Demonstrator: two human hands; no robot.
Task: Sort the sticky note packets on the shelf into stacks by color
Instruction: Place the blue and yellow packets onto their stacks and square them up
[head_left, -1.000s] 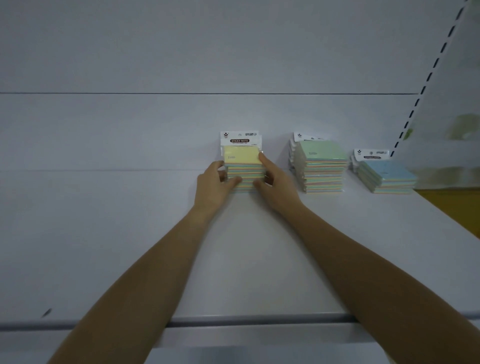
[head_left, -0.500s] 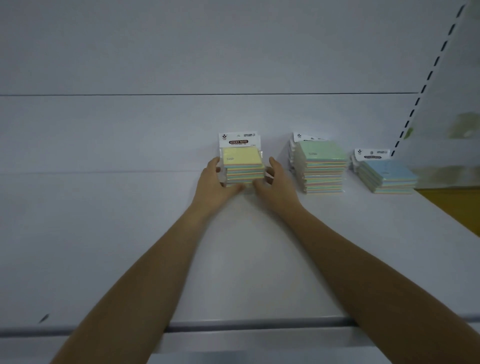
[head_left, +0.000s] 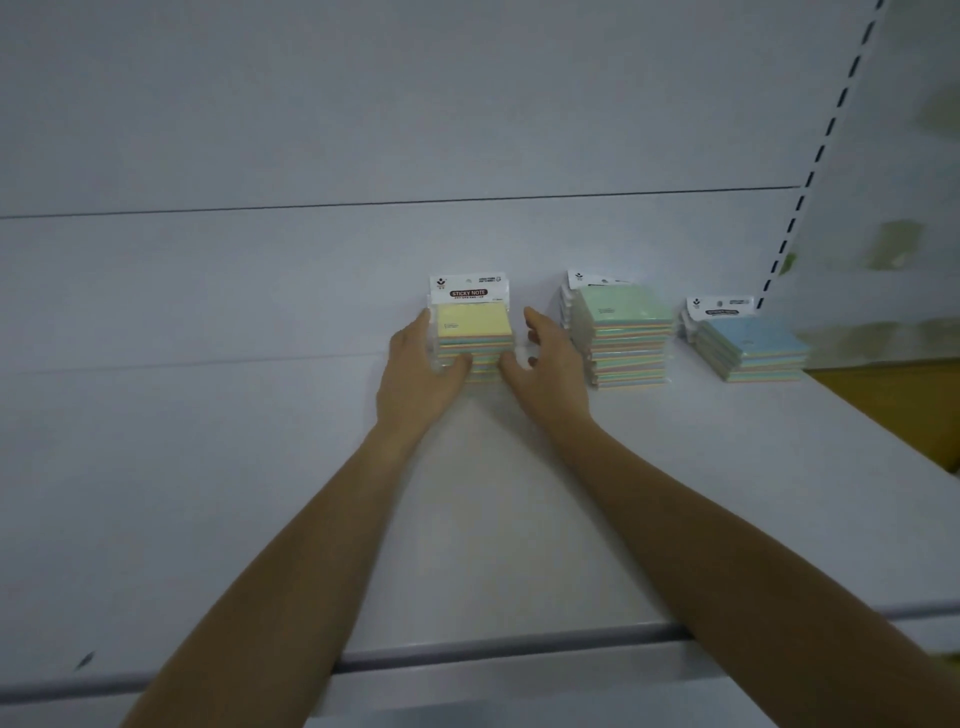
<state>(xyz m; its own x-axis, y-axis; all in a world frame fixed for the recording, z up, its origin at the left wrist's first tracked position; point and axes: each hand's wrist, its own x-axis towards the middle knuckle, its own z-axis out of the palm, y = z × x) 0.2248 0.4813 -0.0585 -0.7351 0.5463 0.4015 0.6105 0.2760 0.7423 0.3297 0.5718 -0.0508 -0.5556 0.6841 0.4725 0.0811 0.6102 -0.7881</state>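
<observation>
Left hand (head_left: 421, 364) still flat on the yellow-topped stack (head_left: 475, 325), thumb at its front, not clamped. Right hand (head_left: 550, 364) has let go: fingers spread, just right of it. Green stack (head_left: 623, 312) and blue stack (head_left: 753, 338) sit further right. Squaring-up looks done.

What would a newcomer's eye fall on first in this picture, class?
Three stacks of sticky note packets line the back of the shelf: a yellow-topped stack in the centre, a green-topped stack beside it, and a blue-topped stack far right. The left hand touches the yellow one's side; the right hand hovers just off it.
</observation>
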